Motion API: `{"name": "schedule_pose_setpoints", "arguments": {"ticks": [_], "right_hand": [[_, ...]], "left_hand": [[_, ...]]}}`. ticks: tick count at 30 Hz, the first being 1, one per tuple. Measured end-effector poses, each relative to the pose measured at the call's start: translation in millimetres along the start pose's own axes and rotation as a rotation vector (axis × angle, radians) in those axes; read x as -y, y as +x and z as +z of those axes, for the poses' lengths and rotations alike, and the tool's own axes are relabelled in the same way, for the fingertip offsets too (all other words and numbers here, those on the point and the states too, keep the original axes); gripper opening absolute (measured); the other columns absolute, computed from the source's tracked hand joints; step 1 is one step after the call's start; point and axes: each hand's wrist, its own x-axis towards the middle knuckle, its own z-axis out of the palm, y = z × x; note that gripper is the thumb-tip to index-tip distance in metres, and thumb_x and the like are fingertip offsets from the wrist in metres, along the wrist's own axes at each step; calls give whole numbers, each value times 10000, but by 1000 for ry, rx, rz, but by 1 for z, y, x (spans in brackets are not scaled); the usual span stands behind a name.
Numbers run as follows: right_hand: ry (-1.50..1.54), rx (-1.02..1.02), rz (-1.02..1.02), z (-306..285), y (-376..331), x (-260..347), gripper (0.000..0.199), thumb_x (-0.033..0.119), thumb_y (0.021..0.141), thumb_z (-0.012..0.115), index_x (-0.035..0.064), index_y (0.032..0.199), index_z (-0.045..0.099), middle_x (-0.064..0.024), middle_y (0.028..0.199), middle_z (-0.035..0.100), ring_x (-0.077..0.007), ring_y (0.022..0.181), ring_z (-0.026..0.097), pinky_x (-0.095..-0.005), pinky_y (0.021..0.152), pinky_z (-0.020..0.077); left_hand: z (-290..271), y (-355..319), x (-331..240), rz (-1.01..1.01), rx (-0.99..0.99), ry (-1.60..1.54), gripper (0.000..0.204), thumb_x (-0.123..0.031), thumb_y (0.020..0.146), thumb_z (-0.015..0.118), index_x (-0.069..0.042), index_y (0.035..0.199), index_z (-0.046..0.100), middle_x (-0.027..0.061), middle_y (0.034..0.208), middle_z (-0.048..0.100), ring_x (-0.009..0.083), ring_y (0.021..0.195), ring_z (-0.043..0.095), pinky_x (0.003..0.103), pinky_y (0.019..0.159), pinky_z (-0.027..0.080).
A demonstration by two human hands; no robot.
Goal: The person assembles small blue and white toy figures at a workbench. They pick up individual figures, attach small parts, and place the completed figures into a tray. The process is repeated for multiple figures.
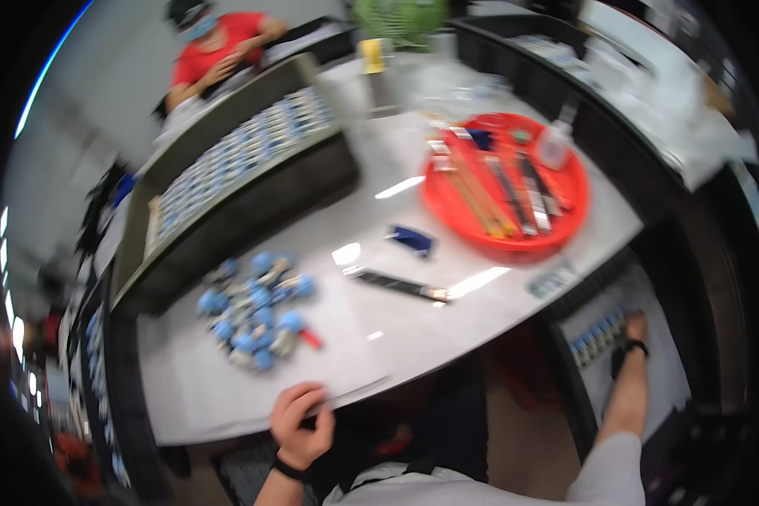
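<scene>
White table (413, 228) fills view. Left: pile of blue-capped parts (257, 308). Left hand (301, 424) curls over table's near edge, grip on paper sheet (346, 354). Red tray (506, 181) farther right. Right hand (634, 329) reaches low tray of blue parts (599, 337); grip unclear.
</scene>
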Motion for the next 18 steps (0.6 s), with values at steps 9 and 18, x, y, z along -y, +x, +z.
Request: {"name": "schedule_pose_setpoints", "arguments": {"ticks": [9, 18], "right_hand": [[984, -46, -74, -138, -42, 197, 359, 224, 904, 560, 88, 1233, 512, -23, 1105, 598, -82, 922, 558, -237, 761, 421], [1229, 381, -559, -233, -302, 419, 205, 22, 885, 536, 20, 1089, 550, -41, 897, 594, -81, 703, 551, -206, 637, 462]], "left_hand": [[-64, 19, -22, 73, 116, -188, 228, 79, 718, 626, -19, 923, 647, 116, 906, 647, 250, 826, 624, 311, 732, 498], [-94, 71, 34, 92, 38, 399, 283, -105, 701, 710, -50, 964, 620, 98, 889, 618, 280, 823, 580, 329, 715, 476]]}}
